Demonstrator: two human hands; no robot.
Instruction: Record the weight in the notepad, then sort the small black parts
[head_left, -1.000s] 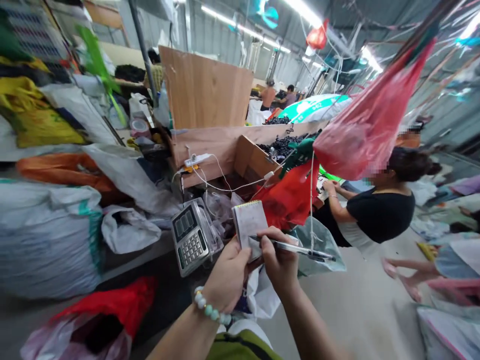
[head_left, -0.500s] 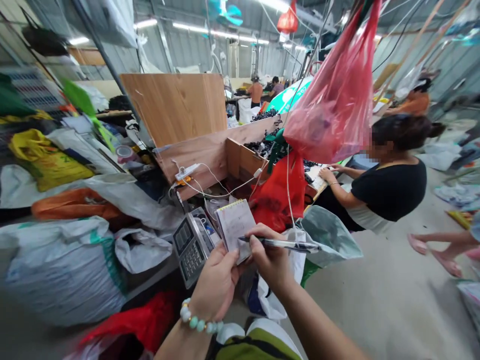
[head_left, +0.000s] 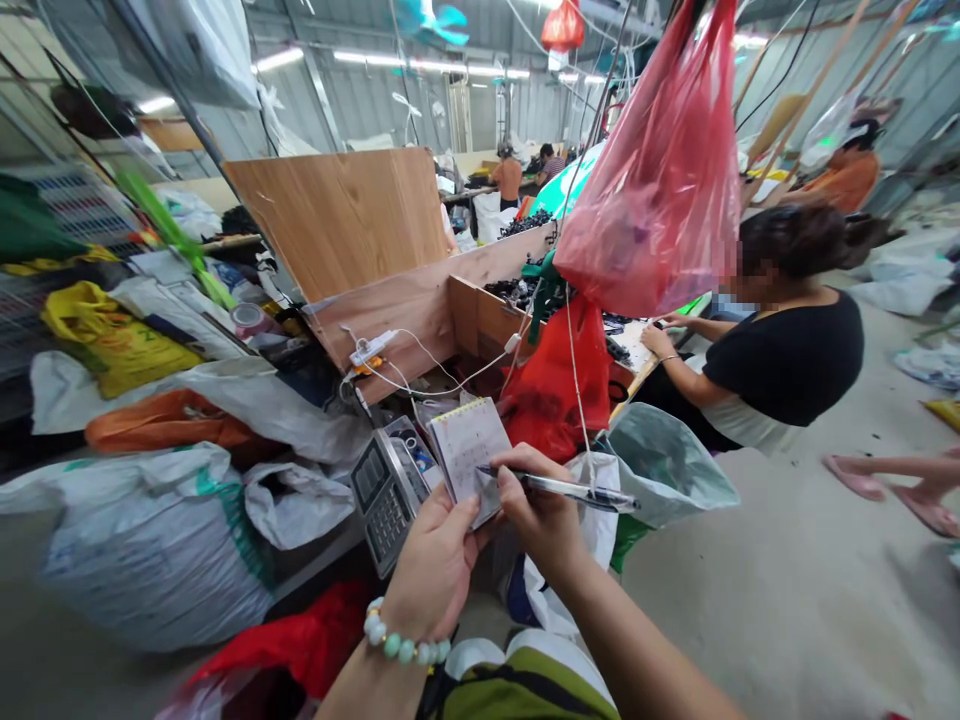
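Note:
My left hand [head_left: 435, 570], with a bead bracelet at the wrist, holds a small spiral notepad [head_left: 466, 445] upright in front of me. My right hand [head_left: 541, 515] grips a pen [head_left: 577, 490] whose tip rests on the notepad's page. Just left of the notepad stands a digital scale display with a keypad [head_left: 384, 495]. A red plastic bag [head_left: 559, 390] hangs just behind the notepad.
A large pink-red bag [head_left: 660, 190] hangs overhead. A seated person in a black top [head_left: 780, 370] works at a wooden bin [head_left: 420, 300] of dark parts. White sacks [head_left: 150, 540] and piled bags fill the left. Bare concrete floor [head_left: 787, 600] lies to the right.
The view has swung left and down a little. My hands keep the notepad and pen, with the pen tip shifting slightly across the page.

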